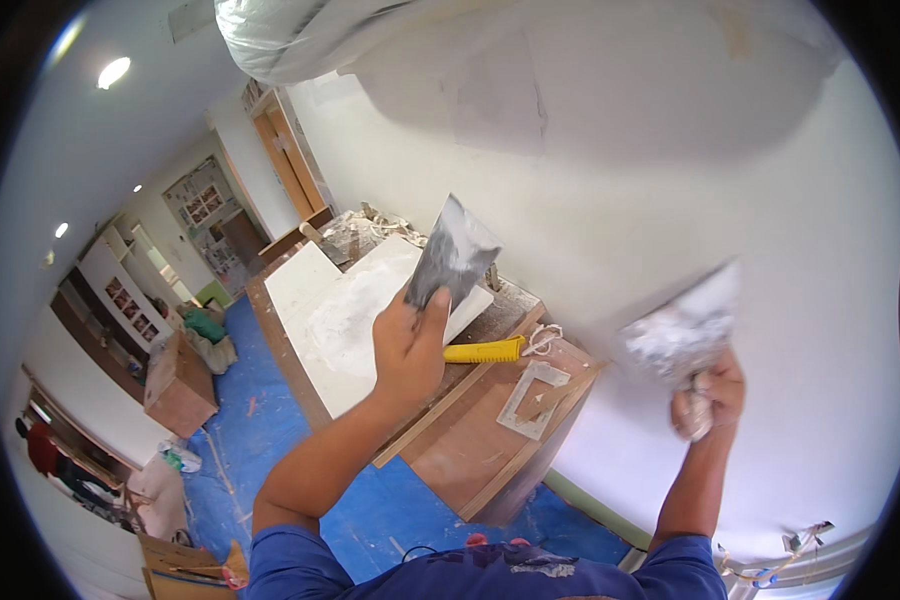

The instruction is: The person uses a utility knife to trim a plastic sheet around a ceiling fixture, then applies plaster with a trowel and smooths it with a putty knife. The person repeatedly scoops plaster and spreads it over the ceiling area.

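My left hand (410, 350) grips a flat grey metal putty blade (454, 255) raised over the worktop, its upper part smeared with white paste. At the right, my right hand (712, 395) is closed round the handle of a wide putty knife (682, 325). White paste coats that knife's blade, which is tilted up close to the white wall (610, 200); whether it touches the wall I cannot tell. Beneath my left hand lies a white board (315, 300) with a patch of white paste (355, 315). A yellow tool (485, 350) rests beside my left wrist.
A wooden box (470, 440) carries a white rectangular frame (532, 400). Another scraper (322, 243) lies at the board's far edge. Clear plastic wraps a bulky thing (290, 35) overhead. Blue sheeting (260, 400) covers the floor. Far left, a person (55, 455) bends; wires (770, 575) stick out lower right.
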The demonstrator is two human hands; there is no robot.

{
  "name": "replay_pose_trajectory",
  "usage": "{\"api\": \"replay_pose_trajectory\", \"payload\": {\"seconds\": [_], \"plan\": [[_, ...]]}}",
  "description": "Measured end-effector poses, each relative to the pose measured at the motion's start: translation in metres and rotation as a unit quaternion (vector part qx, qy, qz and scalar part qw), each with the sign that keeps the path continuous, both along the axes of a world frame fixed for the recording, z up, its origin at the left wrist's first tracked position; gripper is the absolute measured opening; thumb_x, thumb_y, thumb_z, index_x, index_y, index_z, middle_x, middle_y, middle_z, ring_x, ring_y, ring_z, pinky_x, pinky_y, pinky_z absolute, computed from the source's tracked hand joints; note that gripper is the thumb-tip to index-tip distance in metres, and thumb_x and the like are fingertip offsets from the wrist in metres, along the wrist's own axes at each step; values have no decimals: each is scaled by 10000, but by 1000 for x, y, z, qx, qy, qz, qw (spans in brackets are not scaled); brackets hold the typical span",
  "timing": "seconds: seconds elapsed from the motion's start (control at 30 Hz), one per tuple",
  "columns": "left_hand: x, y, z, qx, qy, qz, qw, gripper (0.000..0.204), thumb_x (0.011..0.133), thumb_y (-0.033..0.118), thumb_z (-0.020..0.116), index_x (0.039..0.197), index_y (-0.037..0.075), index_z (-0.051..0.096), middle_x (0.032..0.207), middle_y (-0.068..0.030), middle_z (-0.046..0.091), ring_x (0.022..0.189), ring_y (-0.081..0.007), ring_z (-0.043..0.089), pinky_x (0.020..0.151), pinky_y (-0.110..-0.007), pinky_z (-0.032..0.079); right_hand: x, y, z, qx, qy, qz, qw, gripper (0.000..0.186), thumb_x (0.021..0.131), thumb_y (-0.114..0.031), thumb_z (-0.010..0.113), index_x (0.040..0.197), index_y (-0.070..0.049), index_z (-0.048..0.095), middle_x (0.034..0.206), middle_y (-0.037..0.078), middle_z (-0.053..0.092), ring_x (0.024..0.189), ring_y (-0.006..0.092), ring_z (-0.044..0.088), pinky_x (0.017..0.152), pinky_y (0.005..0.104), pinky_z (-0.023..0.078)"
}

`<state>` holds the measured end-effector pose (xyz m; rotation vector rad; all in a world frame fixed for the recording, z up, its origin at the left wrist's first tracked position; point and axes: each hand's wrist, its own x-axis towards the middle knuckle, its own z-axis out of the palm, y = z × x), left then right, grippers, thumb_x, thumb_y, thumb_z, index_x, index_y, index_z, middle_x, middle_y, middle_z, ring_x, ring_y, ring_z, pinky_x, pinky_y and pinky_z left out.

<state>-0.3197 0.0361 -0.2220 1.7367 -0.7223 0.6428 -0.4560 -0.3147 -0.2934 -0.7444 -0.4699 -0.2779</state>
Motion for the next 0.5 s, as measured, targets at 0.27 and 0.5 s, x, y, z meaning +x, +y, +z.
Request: {"api": "replay_pose_trajectory", "payload": {"seconds": [0.27, 0.5], "plan": [[-74, 30, -21, 71, -159, -293, 940, 501, 921, -61, 588, 1419, -46, 532, 1379, -232, 628, 1276, -331, 627, 1075, -397, 504, -48, 102, 31, 11, 204, 294, 934, 796, 810, 34, 606, 1520, 94, 250, 988, 345, 640, 383, 287, 562, 306, 389, 448], [-76, 62, -25, 229, -278, -267, 894, 671, 792, -116, 564, 1446, 21, 512, 1484, -215, 549, 1385, -393, 536, 1146, -479, 475, -70, 120, 42, -57, 182, 245, 951, 790, 840, 67, 587, 1545, 69, 230, 1092, 330, 638, 419, 261, 582, 327, 365, 449]]}}
